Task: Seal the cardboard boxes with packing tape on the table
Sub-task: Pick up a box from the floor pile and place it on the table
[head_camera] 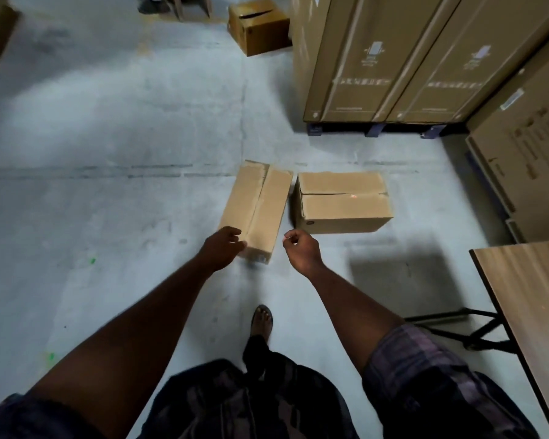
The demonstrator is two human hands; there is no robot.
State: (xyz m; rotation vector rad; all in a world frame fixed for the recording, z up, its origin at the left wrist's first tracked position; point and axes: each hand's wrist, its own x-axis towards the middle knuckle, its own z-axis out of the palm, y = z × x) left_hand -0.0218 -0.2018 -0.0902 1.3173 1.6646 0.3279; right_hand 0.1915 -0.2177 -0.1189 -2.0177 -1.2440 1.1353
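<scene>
Two closed cardboard boxes lie on the grey floor ahead of me. The long narrow box (257, 207) is on the left, the wider box (343, 201) just right of it with an untaped seam across its top. My left hand (222, 248) reaches down at the near left corner of the narrow box, fingers loosely curled, holding nothing. My right hand (300, 248) hangs near that box's right near corner, fingers loosely curled and empty. No tape is visible.
A wooden table (533, 312) with black folding legs stands at the right edge. Tall stacked cartons on a pallet (403, 58) fill the back right. Another small box (259, 26) sits farther back on the floor. My sandaled foot (262, 320) steps forward.
</scene>
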